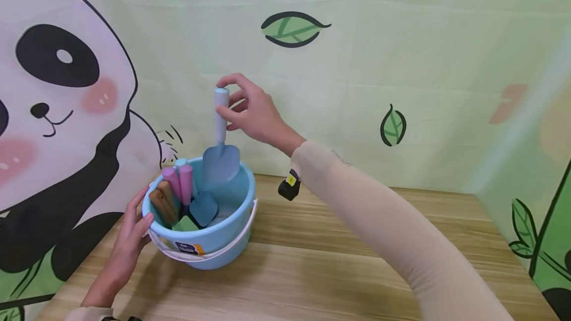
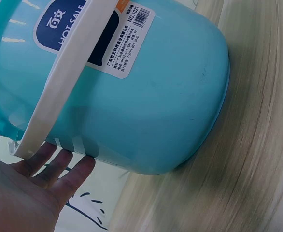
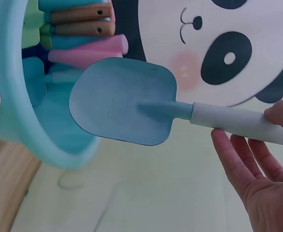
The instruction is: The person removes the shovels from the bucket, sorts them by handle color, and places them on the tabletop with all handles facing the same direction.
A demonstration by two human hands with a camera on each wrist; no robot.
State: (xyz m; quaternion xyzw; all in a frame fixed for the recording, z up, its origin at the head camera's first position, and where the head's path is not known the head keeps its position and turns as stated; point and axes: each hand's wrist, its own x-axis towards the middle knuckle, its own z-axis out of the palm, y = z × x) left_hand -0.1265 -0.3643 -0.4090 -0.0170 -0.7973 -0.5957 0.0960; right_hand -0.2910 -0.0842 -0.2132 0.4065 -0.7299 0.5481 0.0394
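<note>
My right hand (image 1: 256, 110) pinches the pale grey handle of a blue garden trowel (image 1: 221, 165). The trowel hangs upright, blade down, its lower part inside the mouth of a light blue bucket (image 1: 214, 256). In the right wrist view the whole blade (image 3: 124, 101) shows beside the bucket rim. My left hand (image 1: 127, 241) rests against the bucket's outer left side, fingers fairly straight along the wall in the left wrist view. Inside the bucket stand wooden-handled tools (image 1: 162, 204), pink-handled tools (image 1: 186, 182) and a smaller blue shovel (image 1: 204, 209); their lower ends are partly hidden.
The bucket stands on a wood-grain table (image 1: 339, 281), its white carrying handle (image 1: 214, 255) lowered across the front. A cloth backdrop (image 1: 348, 73) with a panda and leaves rises behind and at both sides.
</note>
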